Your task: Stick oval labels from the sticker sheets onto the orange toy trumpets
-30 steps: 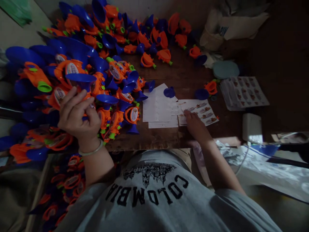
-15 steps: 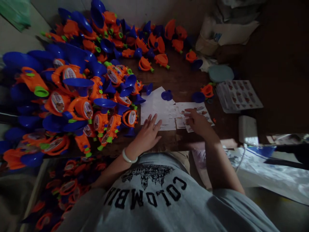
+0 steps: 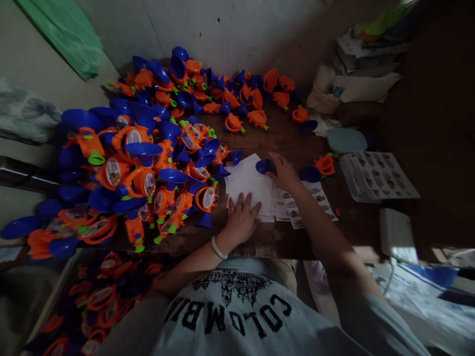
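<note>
My left hand (image 3: pixel 243 217) lies flat with fingers spread on a white sheet of paper (image 3: pixel 248 180), and wears a pale bangle. At the sheet's upper right corner, my right hand (image 3: pixel 284 173) reaches to a small blue cone (image 3: pixel 263 166); thumb and forefinger are apart beside it, and I cannot tell whether they touch it. Under my right forearm lie sticker sheets (image 3: pixel 319 195) with printed labels, partly hidden by the arm. Right of my right hand is an orange toy horn (image 3: pixel 325 164) with a blue bell.
A large heap of orange and blue toy horns (image 3: pixel 144 183), many with oval labels, fills the table's left. More horns (image 3: pixel 233 122) lie along the back. A stack of sticker sheets (image 3: pixel 378 175), a pale blue lid-like disc (image 3: pixel 347 140) and a white box (image 3: pixel 398 235) stand right.
My right hand has moved from the sticker sheets up and left to the blue cone. My left hand stays spread on the white sheet. The view has shifted, showing more wall.
</note>
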Available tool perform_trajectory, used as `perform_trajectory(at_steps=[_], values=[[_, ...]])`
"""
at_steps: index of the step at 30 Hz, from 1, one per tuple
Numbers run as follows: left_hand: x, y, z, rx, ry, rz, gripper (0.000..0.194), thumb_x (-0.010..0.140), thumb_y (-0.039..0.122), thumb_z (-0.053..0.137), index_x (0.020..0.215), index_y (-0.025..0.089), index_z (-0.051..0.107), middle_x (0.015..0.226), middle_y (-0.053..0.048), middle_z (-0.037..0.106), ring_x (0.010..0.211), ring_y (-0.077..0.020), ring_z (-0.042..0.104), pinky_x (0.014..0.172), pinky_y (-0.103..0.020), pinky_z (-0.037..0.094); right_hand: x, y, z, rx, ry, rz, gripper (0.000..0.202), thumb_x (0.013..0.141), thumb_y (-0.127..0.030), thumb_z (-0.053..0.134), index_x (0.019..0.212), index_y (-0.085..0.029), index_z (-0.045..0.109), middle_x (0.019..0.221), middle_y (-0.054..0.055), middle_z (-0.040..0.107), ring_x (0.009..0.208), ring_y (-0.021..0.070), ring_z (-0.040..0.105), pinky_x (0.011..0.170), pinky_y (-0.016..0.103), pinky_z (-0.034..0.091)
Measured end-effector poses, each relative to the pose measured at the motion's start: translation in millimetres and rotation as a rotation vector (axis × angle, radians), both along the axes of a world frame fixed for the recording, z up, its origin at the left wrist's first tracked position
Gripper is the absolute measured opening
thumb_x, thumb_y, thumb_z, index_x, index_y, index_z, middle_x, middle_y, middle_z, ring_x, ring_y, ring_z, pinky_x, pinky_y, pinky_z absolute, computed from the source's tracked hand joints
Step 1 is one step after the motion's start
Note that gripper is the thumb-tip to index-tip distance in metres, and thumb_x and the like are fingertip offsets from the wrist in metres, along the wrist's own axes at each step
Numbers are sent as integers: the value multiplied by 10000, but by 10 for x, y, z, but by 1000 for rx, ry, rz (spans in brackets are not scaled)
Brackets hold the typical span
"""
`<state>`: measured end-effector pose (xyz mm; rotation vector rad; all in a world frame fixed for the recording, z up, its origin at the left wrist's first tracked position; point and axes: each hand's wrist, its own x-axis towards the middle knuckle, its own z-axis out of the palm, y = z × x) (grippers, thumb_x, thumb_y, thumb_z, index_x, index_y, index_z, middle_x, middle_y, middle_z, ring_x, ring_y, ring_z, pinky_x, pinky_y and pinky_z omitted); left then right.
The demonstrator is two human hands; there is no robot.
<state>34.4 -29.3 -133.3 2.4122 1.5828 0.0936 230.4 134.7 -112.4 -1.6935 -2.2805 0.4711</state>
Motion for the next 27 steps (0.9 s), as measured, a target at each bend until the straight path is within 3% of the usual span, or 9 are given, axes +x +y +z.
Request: perform_trajectory(at_steps=[3,5,9,12,15,17,21,27], values=[[-12,3,15,-11,-16,-13,564,1039,401,556,1584,265,504,1739,-181,347,1619,-459,309,1263,-782,263,-79,306,-32,-22,-62,-58,457,915,-253,659,1367,-186,651,1359,194,695,1255,355,684,1058,535,562],[-22,-1,8,-17,-32,-10,556,1043,408,549,1578,265,510,1738,-169,355,1625,-436,307,1272,-774,258,-79,472,-18,-7,-104,-128,392,927,-219,637,1311,-156,677,1306,214,701,1181,355,707,1019,522,574],[-19,-25,-46,-12,-73,5,557,1044,428,541,1574,260,512,1743,-172,342,1639,-428,279,1264,-801,236,-127,709,31,90,-161,-213,448,969,-161,505,1401,-98,605,1516,307,534,1392,448,552,1062,641,509],[-9,-42,-95,0,-106,0,620,1026,498,558,1587,245,484,1758,-191,295,1652,-463,207,1220,-880,160,-317,784,-23,138,-167,-43,444,986,-215,524,1415,-143,609,1592,237,503,1507,425,415,1164,644,423],[-10,-49,-145,32,-133,19,777,967,595,627,1624,238,415,1790,-201,178,1662,-495,114,1172,-931,96,-526,776,-166,125,-163,203,391,978,-265,583,1345,-160,668,1420,179,664,1380,336,546,1169,503,447],[-12,-43,-176,45,-138,49,872,926,616,682,1646,236,369,1796,-216,123,1661,-509,84,1161,-937,97,-582,741,-266,127,-166,287,375,983,-282,573,1303,-122,684,1357,200,689,1278,327,603,1133,479,468],[-10,-9,-217,40,-139,95,916,919,592,706,1665,223,325,1787,-252,112,1661,-501,100,1187,-902,147,-451,642,-371,153,-174,362,343,997,-358,531,1136,-115,729,1217,220,713,1156,347,627,1047,498,493],[-16,2,-214,36,-168,87,810,983,603,593,1647,200,363,1774,-255,185,1658,-498,123,1172,-911,159,-144,470,-334,105,-208,479,392,1026,-412,472,930,-168,764,1005,162,766,1013,303,683,1003,473,510]])
